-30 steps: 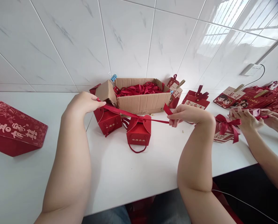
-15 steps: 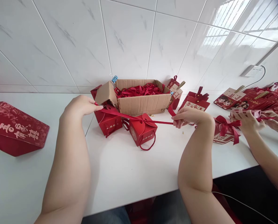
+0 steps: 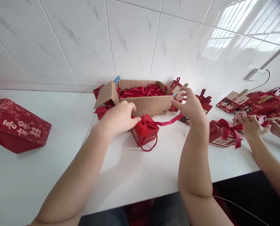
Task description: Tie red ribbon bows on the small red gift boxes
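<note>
A small red gift box (image 3: 147,133) with a twisted cord handle (image 3: 151,150) stands on the white table. A red ribbon (image 3: 167,122) lies across its top and stretches right, passing behind my right wrist. My left hand (image 3: 120,117), slightly blurred, is at the box's upper left, thumb and fingers apart. Whether it touches the box or the ribbon's left part I cannot tell. My right hand (image 3: 189,105) hovers open near the right corner of a cardboard carton (image 3: 144,105), fingers spread and nothing visibly in them. Another red box (image 3: 101,112) is largely hidden behind my left hand.
Loose red ribbons (image 3: 144,91) fill the carton. A blue binder clip (image 3: 117,78) grips its left corner. At far left lies a large red box (image 3: 21,125). On the right are a bow-tied box (image 3: 221,135), red packages (image 3: 260,103) and a co-worker's hands (image 3: 253,124).
My left hand has let go of the ribbon's left end and moved right to the gift box. My right hand has released the other end and risen, its fingers spreading.
</note>
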{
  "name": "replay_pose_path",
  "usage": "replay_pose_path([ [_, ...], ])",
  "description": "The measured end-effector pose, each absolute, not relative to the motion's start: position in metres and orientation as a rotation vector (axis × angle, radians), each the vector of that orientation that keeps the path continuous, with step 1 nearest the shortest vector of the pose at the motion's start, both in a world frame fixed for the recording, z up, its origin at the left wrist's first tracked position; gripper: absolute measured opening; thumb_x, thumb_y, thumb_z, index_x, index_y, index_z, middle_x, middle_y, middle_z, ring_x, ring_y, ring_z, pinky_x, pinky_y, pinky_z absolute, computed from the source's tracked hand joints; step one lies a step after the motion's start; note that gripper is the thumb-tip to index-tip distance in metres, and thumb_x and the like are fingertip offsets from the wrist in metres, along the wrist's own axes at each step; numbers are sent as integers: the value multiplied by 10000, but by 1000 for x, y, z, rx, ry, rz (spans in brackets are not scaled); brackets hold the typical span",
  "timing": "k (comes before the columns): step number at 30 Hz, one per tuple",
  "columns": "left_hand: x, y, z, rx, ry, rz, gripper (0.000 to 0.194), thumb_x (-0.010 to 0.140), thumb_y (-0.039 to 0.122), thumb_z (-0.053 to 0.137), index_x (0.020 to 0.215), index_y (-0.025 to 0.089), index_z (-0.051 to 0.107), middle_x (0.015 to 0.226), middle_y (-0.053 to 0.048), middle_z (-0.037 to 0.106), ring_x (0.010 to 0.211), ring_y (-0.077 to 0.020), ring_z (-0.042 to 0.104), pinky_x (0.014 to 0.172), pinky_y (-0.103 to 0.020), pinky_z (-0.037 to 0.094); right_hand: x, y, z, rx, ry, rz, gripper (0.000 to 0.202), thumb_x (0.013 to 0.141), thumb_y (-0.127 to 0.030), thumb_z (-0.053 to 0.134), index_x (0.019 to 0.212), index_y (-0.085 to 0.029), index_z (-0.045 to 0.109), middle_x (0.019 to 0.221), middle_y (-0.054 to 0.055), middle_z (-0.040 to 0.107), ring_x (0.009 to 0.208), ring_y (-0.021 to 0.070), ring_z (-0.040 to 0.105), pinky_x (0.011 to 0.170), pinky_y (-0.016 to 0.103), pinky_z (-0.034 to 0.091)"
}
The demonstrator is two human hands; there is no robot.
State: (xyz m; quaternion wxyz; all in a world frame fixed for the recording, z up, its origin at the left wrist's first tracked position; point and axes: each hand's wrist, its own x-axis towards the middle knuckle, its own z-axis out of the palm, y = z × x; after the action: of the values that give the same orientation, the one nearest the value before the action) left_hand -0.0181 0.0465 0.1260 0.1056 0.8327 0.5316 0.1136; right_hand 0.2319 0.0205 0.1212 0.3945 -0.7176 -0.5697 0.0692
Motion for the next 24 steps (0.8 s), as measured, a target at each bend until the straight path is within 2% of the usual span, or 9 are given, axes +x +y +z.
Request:
replay_pose_path([
  [2, -7, 38, 110, 2483, 1546, 203, 360, 851, 443, 511, 1098, 189, 573, 1098, -115, 591, 812, -254, 645, 562, -326, 456, 223, 21, 119, -1636, -1718, 254, 451, 816, -310, 602, 1261, -253, 547, 1309, 105, 568, 1180, 290, 544, 944, 483, 476],
  [4, -3, 35, 93, 2512, 1525, 251, 355, 879, 414, 468, 1115, 164, 553, 1120, -137, 584, 845, -274, 646, 556, -332, 450, 214, 24, 107, -1464, -1983, 374, 334, 840, -269, 572, 1170, -254, 621, 1252, 83, 612, 1151, 265, 570, 975, 473, 464],
  [7, -7, 37, 72, 2452, 1363, 441, 364, 904, 400, 443, 1167, 166, 535, 1230, -130, 565, 973, -274, 629, 695, -354, 505, 204, 30, 76, -1234, -2147, 450, 304, 872, -253, 541, 1162, -239, 631, 1225, 87, 627, 1156, 239, 571, 1005, 456, 456],
  [10, -15, 41, 61, 2322, 1207, 574, 427, 900, 398, 474, 1277, 198, 487, 1327, -89, 538, 1120, -248, 576, 881, -356, 498, 200, 27, 48, -1153, -2102, 579, 252, 895, -276, 522, 1101, -221, 656, 1275, 106, 590, 1149, 221, 581, 908, 386, 531],
  [13, -21, 46, 61, 2271, 1105, 587, 482, 854, 411, 561, 1297, 236, 488, 1335, -60, 534, 1155, -232, 549, 932, -353, 484, 200, 14, 37, -1189, -2010, 580, 208, 871, -298, 575, 1035, -221, 676, 1213, 105, 608, 1079, 216, 608, 807, 342, 561],
  [16, -24, 50, 67, 2300, 1024, 542, 391, 813, 412, 621, 1164, 244, 584, 1232, -44, 575, 1035, -212, 587, 861, -339, 506, 201, 3, 37, -1223, -1991, 481, 125, 862, -267, 589, 907, -215, 692, 1069, 84, 660, 922, 195, 635, 736, 331, 544],
  [18, -25, 52, 71, 2346, 1007, 526, 317, 799, 404, 644, 1066, 236, 623, 1109, -35, 607, 959, -201, 591, 809, -326, 504, 201, 0, 38, -1202, -1994, 428, 117, 874, -238, 568, 866, -209, 681, 1046, 81, 664, 857, 178, 627, 718, 327, 528],
  [21, -25, 52, 74, 2430, 1005, 536, 224, 777, 389, 675, 925, 225, 640, 908, -19, 607, 875, -191, 577, 743, -301, 479, 200, 0, 36, -1159, -2005, 371, 135, 907, -218, 515, 869, -207, 644, 1017, 84, 639, 819, 165, 598, 713, 321, 510],
  [24, -24, 53, 74, 2439, 1049, 532, 221, 754, 404, 695, 857, 222, 624, 805, -2, 567, 743, -161, 551, 654, -273, 447, 199, 2, 33, -1199, -2000, 324, 151, 926, -217, 472, 852, -204, 602, 939, 78, 592, 767, 157, 559, 668, 304, 483],
])
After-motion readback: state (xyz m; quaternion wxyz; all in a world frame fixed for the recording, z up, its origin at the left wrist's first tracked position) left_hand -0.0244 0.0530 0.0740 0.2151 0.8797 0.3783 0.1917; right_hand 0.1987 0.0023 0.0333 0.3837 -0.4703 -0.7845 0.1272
